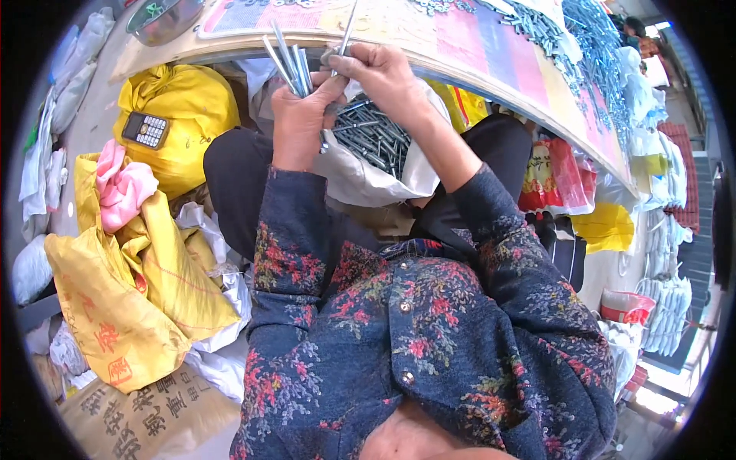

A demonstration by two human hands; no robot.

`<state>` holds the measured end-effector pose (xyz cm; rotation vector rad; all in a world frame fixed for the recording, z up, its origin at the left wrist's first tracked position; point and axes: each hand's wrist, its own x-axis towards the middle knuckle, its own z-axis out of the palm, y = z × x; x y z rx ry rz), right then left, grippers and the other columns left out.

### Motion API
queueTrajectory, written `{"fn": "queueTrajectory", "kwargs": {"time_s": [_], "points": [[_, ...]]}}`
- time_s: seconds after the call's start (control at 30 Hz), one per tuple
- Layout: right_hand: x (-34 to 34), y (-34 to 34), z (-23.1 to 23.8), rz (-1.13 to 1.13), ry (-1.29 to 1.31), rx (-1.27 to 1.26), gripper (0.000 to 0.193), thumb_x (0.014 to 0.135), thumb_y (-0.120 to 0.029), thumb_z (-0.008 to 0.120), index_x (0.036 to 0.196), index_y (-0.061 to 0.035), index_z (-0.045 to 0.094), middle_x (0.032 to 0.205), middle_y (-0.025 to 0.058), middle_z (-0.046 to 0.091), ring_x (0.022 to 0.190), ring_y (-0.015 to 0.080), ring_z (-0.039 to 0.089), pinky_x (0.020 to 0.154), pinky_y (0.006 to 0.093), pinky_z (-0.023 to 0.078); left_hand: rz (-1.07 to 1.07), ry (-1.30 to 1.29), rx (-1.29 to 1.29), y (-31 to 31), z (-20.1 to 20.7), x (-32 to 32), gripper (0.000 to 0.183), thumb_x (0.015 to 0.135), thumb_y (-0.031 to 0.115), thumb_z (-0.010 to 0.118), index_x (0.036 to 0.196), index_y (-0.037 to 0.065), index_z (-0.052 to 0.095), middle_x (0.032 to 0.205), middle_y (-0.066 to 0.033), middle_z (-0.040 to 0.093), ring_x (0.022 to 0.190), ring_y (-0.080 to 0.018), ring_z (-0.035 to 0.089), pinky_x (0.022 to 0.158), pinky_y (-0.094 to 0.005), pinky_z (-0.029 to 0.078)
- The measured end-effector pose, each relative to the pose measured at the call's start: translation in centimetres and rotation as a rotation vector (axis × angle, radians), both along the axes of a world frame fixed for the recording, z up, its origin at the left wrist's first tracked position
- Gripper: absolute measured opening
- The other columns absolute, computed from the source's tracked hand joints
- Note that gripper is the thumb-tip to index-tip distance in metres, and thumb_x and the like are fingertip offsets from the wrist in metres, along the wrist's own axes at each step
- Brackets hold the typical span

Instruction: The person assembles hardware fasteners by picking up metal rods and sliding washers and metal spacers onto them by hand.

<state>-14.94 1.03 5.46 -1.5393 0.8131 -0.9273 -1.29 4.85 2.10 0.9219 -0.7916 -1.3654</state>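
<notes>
My left hand (pixel 300 123) is closed around a bundle of several long silver bolts (pixel 287 60), which fan upward out of the fist. Beside it, my right hand (pixel 381 75) pinches one slender metal bolt (pixel 349 29) between thumb and fingertips, close to the left thumb. Dark smudges or worn coverings show on some fingertips. Just below both hands, between my knees, a white sack (pixel 345 180) gapes wide, full of short metal bolts (pixel 374 138). The lower ends of the held bundle are mostly hidden by the left hand.
A striped tabletop (pixel 468 47) spans the far side, with heaps of bolts (pixel 594 54) and washers (pixel 445 6). A metal bowl (pixel 162 21) stands at its left end. Yellow sacks (pixel 138 268) and a phone (pixel 146 130) lie left; plastic bags (pixel 556 175) hang right.
</notes>
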Motion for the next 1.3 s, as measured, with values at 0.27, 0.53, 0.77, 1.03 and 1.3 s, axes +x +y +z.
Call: {"fn": "queueTrajectory", "kwargs": {"time_s": [0.27,0.53,0.77,1.03,1.3], "points": [[-0.5,1.7,-1.8,-0.515,0.430,-0.356,0.028,0.086,-0.024,0.062,0.082,0.0034,0.065,0.076,0.0251,0.063,0.074,0.0383,0.065,0.065,0.0429,0.050,0.073,-0.337,-0.085,0.4,-0.5,-0.9,0.019,0.081,0.014,0.074,0.090,-0.002,0.071,0.073,0.0016,0.065,0.065,-0.0044,0.055,0.058,-0.0214,0.044],[-4.2,1.9,-1.5,-0.354,0.517,-0.306,0.039,0.086,-0.037,0.061,0.090,0.0007,0.068,0.072,0.0177,0.065,0.069,0.0278,0.065,0.065,0.0391,0.051,-0.209,-0.355,-0.052,-0.4,-1.8,-1.2,0.021,0.082,0.022,0.071,0.078,0.002,0.069,0.058,0.0034,0.054,0.046,-0.0042,0.043,0.042,-0.0213,0.032],[-6.3,1.0,-1.3,-0.410,0.240,-0.088,0.033,0.090,-0.028,0.060,0.091,0.0040,0.068,0.066,0.0135,0.064,0.062,0.0119,0.059,0.059,0.0326,0.050,-0.455,-0.196,0.073,0.1,1.5,-4.8,0.025,0.092,0.020,0.059,0.107,0.001,0.058,0.084,-0.0032,0.064,0.053,-0.0075,0.051,0.043,-0.0196,0.034],[-12.4,-2.3,0.5,-0.642,0.251,-0.193,0.037,0.092,-0.030,0.057,0.078,0.0039,0.063,0.062,0.0095,0.056,0.062,0.0110,0.052,0.059,0.0314,0.044,-0.581,0.040,0.160,-0.9,-1.2,-7.0,0.025,0.096,0.026,0.056,0.096,0.001,0.058,0.064,-0.0034,0.055,0.042,-0.0055,0.041,0.038,-0.0178,0.028],[-34.4,-15.9,-0.9,-1.170,0.759,-0.292,0.042,0.090,-0.038,0.051,0.097,-0.0001,0.067,0.091,0.0220,0.068,0.087,0.0370,0.066,0.078,0.0428,0.050,-0.534,0.093,0.299,-2.2,-1.0,-8.1,0.023,0.093,0.023,0.061,0.090,0.000,0.058,0.066,-0.0059,0.057,0.042,-0.0060,0.041,0.038,-0.0171,0.030]]}}
